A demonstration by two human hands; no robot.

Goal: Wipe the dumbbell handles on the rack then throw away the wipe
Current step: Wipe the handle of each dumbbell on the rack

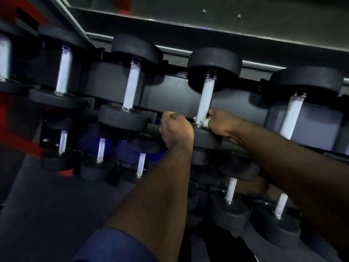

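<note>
Dumbbell handles [64, 70] line the top shelf of the rack [170, 91], upright-looking from this angle, knurled metal between black heads. No telling by eye whether the left ones are wiped. Left hand [176, 127] is a curled fist by the shelf edge, just left of the handle in work [205, 99]; can't tell if it holds anything. White wipe [206, 122] sits at that handle's lower end, pinched against the metal by the right hand [223, 123], fingers wrapped round. Handle further right [291, 116] is untouched now, probably next. Lower dumbbells [100, 150] likely remain too. So mid-task: wiping underway, throwing away not done, no bin visible. Dim gym, dark grey floor [47, 205], red frame [11, 114] at left.
</note>
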